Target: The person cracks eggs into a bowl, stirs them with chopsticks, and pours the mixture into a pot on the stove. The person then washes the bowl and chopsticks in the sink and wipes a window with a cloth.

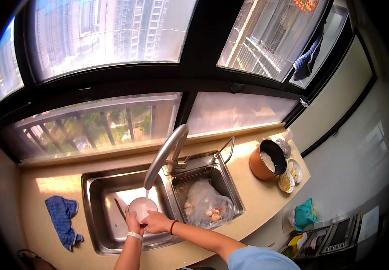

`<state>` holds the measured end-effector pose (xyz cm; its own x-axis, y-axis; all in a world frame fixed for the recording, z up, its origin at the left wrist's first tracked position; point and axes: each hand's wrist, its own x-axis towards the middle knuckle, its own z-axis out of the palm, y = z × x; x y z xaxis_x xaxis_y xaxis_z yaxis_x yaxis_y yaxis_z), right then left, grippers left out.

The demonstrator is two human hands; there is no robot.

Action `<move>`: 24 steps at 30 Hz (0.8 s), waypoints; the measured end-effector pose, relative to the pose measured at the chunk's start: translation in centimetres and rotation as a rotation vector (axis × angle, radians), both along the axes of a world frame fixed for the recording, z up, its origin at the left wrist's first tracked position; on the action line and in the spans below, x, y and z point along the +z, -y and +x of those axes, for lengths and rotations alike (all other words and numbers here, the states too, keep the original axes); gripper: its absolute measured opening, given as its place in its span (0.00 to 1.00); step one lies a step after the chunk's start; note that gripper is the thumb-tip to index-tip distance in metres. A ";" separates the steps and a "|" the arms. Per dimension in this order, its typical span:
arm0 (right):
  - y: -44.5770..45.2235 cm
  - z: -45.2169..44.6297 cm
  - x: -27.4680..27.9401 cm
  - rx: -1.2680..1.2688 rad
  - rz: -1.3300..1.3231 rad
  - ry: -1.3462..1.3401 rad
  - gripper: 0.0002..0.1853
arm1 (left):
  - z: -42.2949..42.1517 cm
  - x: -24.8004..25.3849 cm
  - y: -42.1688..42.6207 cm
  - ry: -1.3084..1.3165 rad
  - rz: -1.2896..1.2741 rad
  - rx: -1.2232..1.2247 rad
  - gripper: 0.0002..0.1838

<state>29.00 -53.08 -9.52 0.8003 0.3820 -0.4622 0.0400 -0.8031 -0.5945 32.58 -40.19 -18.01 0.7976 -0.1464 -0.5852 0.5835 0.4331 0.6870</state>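
Note:
In the left sink basin (100, 225), a round whitish bowl (141, 205) sits under the tap (166, 155), with a thin stream of water running into it. My left hand (133, 223), a white band at its wrist, is closed on the bowl's near left side. A thin dark stick (120, 208) slants up beside the bowl by that hand; whether the hand grips it is unclear. My right hand (155, 222), with a red bracelet, comes from the right, its fingers bent at the bowl's near edge. What its fingertips hold, if anything, is hidden.
A clear plastic bag (205, 198) with eggshell-like pieces lies in the right basin's drainer. A brown pot (260, 164) with pale contents and two small dishes (286, 183) stand on the right counter. A blue cloth (62, 218) lies left of the sink. Windows rise behind.

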 end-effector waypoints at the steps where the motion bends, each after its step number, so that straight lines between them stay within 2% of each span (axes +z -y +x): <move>1: 0.3 -0.4 0.0 0.004 -0.007 0.007 0.18 | 0.2 -0.6 -0.3 0.007 -0.007 0.004 0.20; 3: 0.3 -1.9 -0.6 -0.723 0.131 0.914 0.22 | 0.3 -2.2 -0.9 -0.001 -0.160 -0.014 0.22; 4: 0.5 -1.7 0.0 -0.793 0.004 0.961 0.25 | 0.4 -0.9 -0.9 -0.154 -0.281 -0.013 0.25; 5: 0.6 -1.6 0.5 -0.866 -0.122 0.998 0.29 | -0.2 -0.4 -0.1 -0.152 -0.292 -0.011 0.25; 7: 0.7 -0.8 0.2 -1.101 0.502 -0.287 0.32 | -1.6 0.3 1.3 -0.095 -0.242 -0.075 0.29; 8: 0.6 -0.8 1.1 -1.087 0.416 -0.185 0.27 | -1.0 -0.6 1.0 -0.094 -0.242 -0.071 0.29; 9: 0.8 -1.1 0.2 -1.083 0.415 -0.186 0.27 | 0.2 -2.3 0.7 0.016 -0.036 -0.098 0.26; 10: 1.2 -1.4 -1.4 -0.873 0.221 0.184 0.27 | 1.5 -4.1 0.5 0.124 0.173 -0.128 0.23; 11: 1.3 -1.6 -1.4 -0.643 0.024 0.538 0.27 | 2.0 -3.2 0.5 0.234 0.381 -0.162 0.19; 12: 1.5 -1.7 -1.5 -0.518 -0.105 0.468 0.28 | 2.5 -2.1 -0.4 0.839 0.981 -0.345 0.15; 13: 1.6 -1.6 -1.3 -0.530 -0.106 0.459 0.28 | 2.7 0.4 -0.1 0.838 0.978 -0.360 0.15; 15: 1.5 -0.5 -1.6 -0.445 -0.244 0.441 0.26 | 3.0 4.3 1.3 1.419 1.182 -0.701 0.17; 16: 1.7 0.2 -1.2 -0.412 -0.269 0.435 0.23 | 3.1 4.5 1.7 1.449 1.024 -0.507 0.14; 17: 2.1 0.4 -1.2 -0.423 -0.263 0.432 0.23 | 3.2 4.0 1.7 1.453 1.024 -0.521 0.14; 19: 2.9 1.1 -1.7 -0.434 -0.218 0.535 0.20 | 4.5 2.5 1.5 1.253 0.831 -0.325 0.12; 20: 3.2 1.4 -3.3 -0.593 -0.008 0.653 0.20 | 5.3 1.0 1.4 1.023 0.727 -0.226 0.11; 21: 2.6 1.2 1.2 -1.005 0.468 0.093 0.22 | 6.2 -1.0 0.7 0.497 0.453 -0.286 0.15; 23: 1.2 1.6 -0.2 -1.244 0.651 0.030 0.22 | 4.2 2.3 2.6 0.197 0.034 -0.006 0.24; 24: 1.0 1.7 -0.8 -1.247 0.656 0.025 0.22 | 3.3 2.7 2.8 0.196 0.041 -0.008 0.24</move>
<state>30.72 -54.04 -10.34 0.7733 -0.4364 -0.4600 -0.4660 0.1009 -0.8790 35.92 -42.96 -15.36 0.8959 -0.1328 -0.4240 0.4400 0.3984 0.8048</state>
